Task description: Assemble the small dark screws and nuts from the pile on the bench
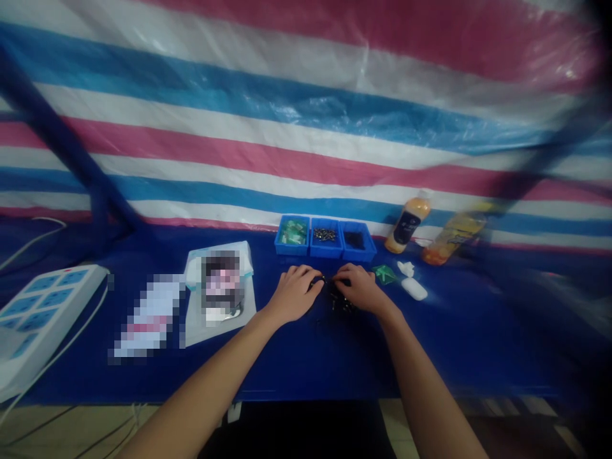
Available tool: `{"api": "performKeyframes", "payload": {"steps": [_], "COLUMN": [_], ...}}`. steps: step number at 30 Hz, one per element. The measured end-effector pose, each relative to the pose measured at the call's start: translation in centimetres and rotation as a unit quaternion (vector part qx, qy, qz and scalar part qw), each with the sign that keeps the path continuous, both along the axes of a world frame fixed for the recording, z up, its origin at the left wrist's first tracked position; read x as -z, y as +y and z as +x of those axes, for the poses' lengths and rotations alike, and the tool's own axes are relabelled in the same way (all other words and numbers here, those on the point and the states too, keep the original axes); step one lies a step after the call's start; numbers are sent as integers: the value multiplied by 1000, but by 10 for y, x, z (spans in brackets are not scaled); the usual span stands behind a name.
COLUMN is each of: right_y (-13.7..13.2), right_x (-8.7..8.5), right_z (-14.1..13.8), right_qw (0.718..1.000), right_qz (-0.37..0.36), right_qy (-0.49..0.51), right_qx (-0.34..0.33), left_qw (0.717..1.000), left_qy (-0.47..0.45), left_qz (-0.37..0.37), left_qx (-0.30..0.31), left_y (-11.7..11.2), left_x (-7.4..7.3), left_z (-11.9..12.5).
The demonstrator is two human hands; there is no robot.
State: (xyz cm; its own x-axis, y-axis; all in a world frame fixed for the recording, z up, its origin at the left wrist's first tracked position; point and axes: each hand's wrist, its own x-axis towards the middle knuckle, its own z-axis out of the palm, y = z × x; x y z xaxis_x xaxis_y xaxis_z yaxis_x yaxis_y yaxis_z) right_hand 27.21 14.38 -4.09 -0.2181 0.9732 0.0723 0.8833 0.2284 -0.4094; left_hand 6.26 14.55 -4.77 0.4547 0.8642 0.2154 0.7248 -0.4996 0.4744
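1. Although pixelation hides what they are, a flat packet (148, 315) and a boxed item inside a clear plastic bag (220, 319) lie on the blue table cover (444, 344), to the right of a white power strip (43, 312), which the frame cuts off at the left edge.
2. The left hand (294, 293) reaches in from a forearm slanting up from the lower left, its fingers curled down. Something small and dark shows at its fingertips, but whether they grip it is hard to tell.
3. A loose pile of small dark fasteners (340, 303) lies just below and between both hands, in dim, blurred detail.
4. The right hand (361, 288) mirrors the left, narrowly curled, its fingertips nearly meeting the other hand's; any hold is unclear.
5. Behind them stand three blue bins (325, 234), holding green pieces, metal screws and dark parts.
6. Further right lie a green piece (385, 274), white items (414, 288) and two bottles (407, 224), the farther one blurred (454, 239).
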Motion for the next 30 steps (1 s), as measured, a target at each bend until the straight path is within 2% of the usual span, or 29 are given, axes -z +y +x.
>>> {"api": "performKeyframes", "payload": {"steps": [5,11,15,20,24,30], "right_y": [3,5,2,-2,-3,-1], "right_x": [2,6,2,-4,-5,0], "right_z": [6,1,3,11,7,0], "right_qw": [1000,1000,1000,999,999,1000], "right_qz": [-8,14,15,-21,-35,-11], "right_qy": [-11,-10,4,15,3,12], "right_qx": [-4,-1,-9,-43,-39,-27], "left_qw": [1000,1000,1000,1000,1000,1000], "left_qy": [4,8,2,-1,-2,5], "left_qz": [4,6,3,6,8,7], "left_qx": [1,1,3,4,2,0], "left_y": [1,1,0,2,2,2], "left_x": [2,3,2,3,4,3], "left_z": [1,1,1,0,0,0]}}
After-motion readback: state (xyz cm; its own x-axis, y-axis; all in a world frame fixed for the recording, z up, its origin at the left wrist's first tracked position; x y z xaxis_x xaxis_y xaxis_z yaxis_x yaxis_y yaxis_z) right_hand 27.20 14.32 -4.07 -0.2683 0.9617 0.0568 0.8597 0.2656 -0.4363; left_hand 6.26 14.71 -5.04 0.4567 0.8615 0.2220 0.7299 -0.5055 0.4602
